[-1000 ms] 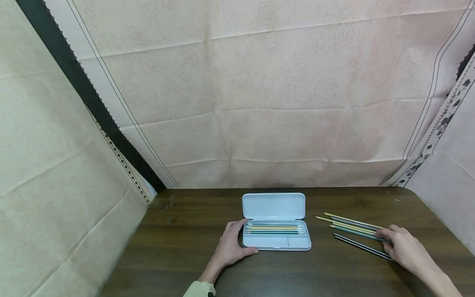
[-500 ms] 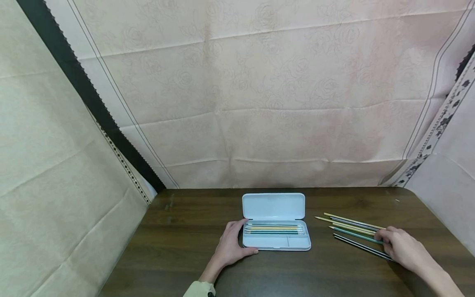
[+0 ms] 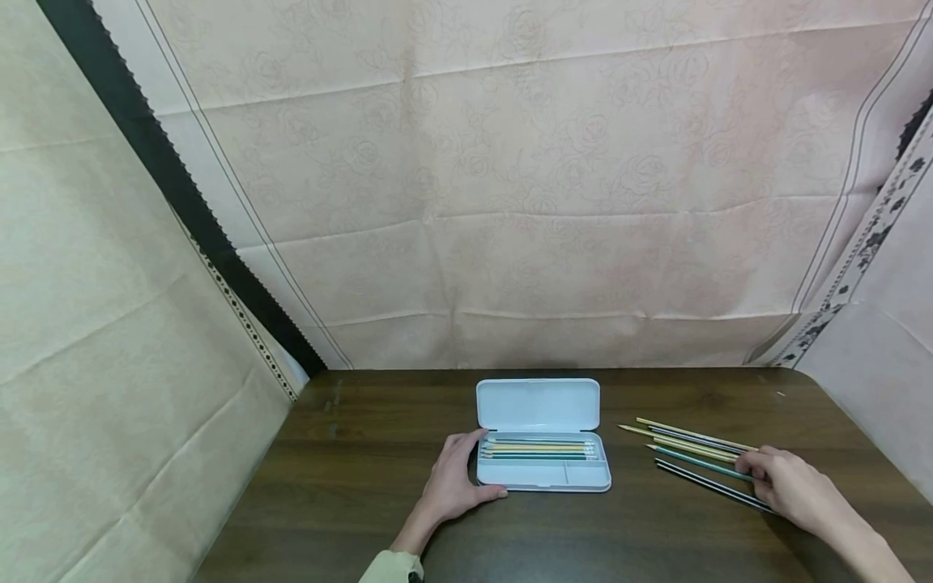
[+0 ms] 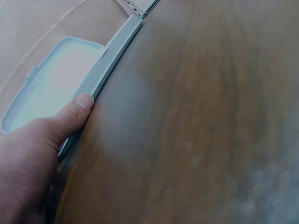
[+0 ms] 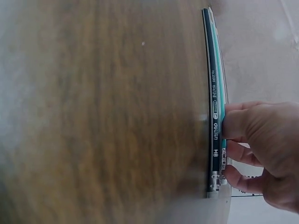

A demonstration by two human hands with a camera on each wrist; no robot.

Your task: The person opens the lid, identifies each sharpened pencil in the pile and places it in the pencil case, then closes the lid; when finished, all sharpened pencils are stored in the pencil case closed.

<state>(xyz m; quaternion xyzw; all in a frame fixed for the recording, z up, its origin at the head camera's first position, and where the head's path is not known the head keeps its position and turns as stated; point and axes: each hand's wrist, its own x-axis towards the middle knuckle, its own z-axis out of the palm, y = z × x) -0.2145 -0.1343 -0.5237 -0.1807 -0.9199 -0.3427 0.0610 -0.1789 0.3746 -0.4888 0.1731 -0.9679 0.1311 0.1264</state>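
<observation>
An open light-blue pencil case stands on the table with its lid raised. Several pencils lie side by side in its long compartment. My left hand grips the case's left end, the thumb along the front edge and the fingers at the back corner. To the right, my right hand pinches a green pencil near its eraser end. Yellow pencils and a dark one lie just beyond it. Nearer me are black striped pencils, one marked HB in the right wrist view.
The dark wooden table has a back edge close behind the case lid. Pale patterned cloth hangs behind the table and on both sides. Between the case and the loose pencils is a strip of bare wood.
Over the last second my right hand has shifted very slightly, and the green pencil sits a little further from the yellow ones. The left hand and the case have stayed put.
</observation>
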